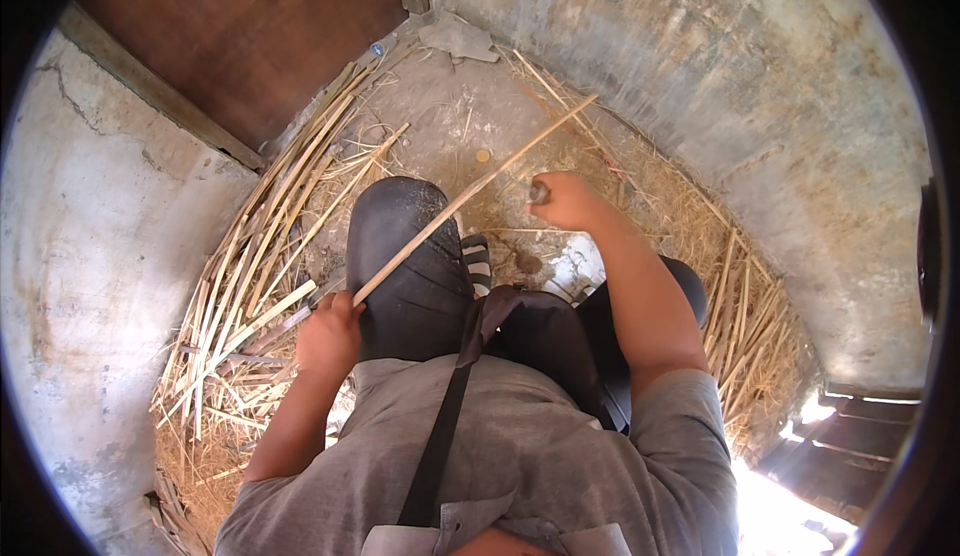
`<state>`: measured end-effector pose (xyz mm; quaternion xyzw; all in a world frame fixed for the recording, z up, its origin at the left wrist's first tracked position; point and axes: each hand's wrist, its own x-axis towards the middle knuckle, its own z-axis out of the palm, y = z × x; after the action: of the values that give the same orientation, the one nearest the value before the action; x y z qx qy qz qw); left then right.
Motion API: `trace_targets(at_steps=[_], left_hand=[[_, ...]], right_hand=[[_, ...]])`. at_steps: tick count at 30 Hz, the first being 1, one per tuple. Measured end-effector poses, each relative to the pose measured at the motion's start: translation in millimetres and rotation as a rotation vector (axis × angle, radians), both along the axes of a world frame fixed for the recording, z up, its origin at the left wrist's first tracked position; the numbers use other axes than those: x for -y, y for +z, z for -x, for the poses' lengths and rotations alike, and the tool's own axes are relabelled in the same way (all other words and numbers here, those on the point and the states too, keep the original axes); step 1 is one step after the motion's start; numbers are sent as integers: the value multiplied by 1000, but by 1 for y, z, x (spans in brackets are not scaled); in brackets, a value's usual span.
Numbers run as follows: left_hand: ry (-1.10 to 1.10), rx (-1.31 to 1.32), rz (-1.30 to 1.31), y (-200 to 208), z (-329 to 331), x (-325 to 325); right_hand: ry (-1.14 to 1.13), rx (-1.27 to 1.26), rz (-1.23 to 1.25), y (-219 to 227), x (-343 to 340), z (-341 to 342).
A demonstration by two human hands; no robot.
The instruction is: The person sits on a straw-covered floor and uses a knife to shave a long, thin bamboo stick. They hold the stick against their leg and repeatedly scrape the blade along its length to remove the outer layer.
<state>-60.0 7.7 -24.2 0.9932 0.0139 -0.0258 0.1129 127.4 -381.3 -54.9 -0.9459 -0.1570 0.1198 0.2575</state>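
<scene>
A long, thin split bamboo strip (470,194) slants across my bent left knee, its far end raised toward the upper right. My left hand (330,330) is closed around the near end of this strip, beside the knee. Above the floor past my right knee, my right hand (566,202) is a fist around a thing with a dark, rounded end (539,193). That end looks like the butt of a handle; the rest is hidden by the fist, so its kind does not show. The right fist is apart from the strip.
Split strips (262,246) lie in a long heap on the left, and another pile of strips (755,321) runs along the right wall (700,86). Shavings litter the dirt floor (430,96). A brown panel (240,36) stands at the far left, near a flat stone (458,38).
</scene>
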Motion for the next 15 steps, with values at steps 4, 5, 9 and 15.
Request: trace_targets(at_steps=[4,5,9,15], left_hand=[[15,3,-62,4,0,4],[18,-12,-68,5,0,3],[7,5,-11,2,1,-1],[-8,-89,-17,-1,-10,-6]], right_hand=[[-116,13,-25,-4,12,-9],[-90,23,-1,5,8,-6],[102,-22,81,26,-22,14],[-47,42,-57,-5,8,-4]])
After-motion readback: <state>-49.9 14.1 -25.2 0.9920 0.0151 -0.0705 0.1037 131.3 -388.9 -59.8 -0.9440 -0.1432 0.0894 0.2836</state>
